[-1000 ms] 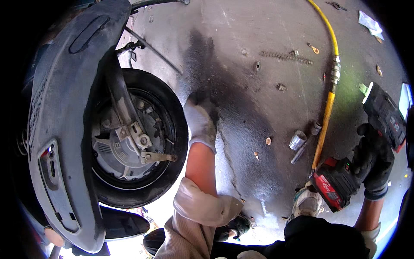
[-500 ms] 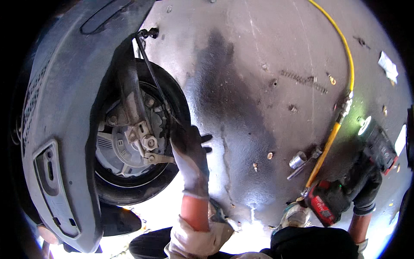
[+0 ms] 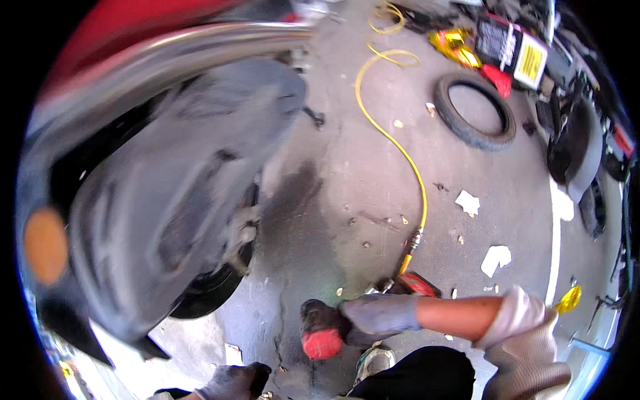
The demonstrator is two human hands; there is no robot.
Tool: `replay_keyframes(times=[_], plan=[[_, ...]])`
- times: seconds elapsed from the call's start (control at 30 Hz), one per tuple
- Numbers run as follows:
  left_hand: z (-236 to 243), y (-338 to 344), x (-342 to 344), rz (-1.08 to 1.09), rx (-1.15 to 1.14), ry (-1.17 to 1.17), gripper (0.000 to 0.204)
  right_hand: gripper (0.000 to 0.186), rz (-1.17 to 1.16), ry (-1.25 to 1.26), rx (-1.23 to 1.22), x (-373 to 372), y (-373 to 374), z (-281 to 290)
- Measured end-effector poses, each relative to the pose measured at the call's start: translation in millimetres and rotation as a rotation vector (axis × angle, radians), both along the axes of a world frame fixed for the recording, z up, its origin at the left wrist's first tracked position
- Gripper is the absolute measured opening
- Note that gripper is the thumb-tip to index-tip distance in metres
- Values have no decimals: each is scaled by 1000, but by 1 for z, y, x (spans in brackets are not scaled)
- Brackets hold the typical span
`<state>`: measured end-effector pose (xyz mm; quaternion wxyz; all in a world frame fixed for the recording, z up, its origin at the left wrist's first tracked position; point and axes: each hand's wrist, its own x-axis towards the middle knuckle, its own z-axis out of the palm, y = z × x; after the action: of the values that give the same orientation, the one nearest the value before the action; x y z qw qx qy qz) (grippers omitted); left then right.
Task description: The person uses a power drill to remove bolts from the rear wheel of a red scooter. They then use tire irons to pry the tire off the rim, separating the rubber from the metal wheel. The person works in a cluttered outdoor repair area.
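Note:
My right hand point(image 3: 377, 315), in a grey work glove, is closed round a red-and-black cordless power tool point(image 3: 322, 342) held low over the floor in front of my shoe. Its working end is blurred. Beside the hose end is a red-and-black block point(image 3: 420, 284); I cannot tell whether it belongs to this tool. At the lower edge, my gloved left hand point(image 3: 230, 383) is away from the wheel, its dark fingers smeared. To the left stands a vehicle with a grey plastic panel point(image 3: 167, 193), which hides most of the black tyre point(image 3: 213, 293).
A yellow air hose point(image 3: 393, 140) snakes across the floor, its end close to a silver metal piece point(image 3: 381, 285). Farther off lie a loose tyre point(image 3: 475, 110), a dark carton point(image 3: 510, 50) and white paper scraps point(image 3: 496, 260). Parts crowd the right side.
My left hand has left the brake linkage at the wheel and dropped to the lower edge. The right hand has swung left with the power tool. The view has turned, showing more floor ahead.

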<state>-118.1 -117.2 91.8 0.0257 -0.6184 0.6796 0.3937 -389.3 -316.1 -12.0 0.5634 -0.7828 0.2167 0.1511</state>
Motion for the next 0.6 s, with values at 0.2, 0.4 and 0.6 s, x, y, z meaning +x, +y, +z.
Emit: replay_keyframes(times=[0.2,0.4,0.6], plan=[[-24,95,95,-95,-144,-97,26,44,440,190,-222,172,84,-20],[-10,161,131,32,-598,-97,31,59,158,72,-628,207,211,-120],[13,250,157,353,-439,156,17,46,111,190,-805,268,286,-144]])
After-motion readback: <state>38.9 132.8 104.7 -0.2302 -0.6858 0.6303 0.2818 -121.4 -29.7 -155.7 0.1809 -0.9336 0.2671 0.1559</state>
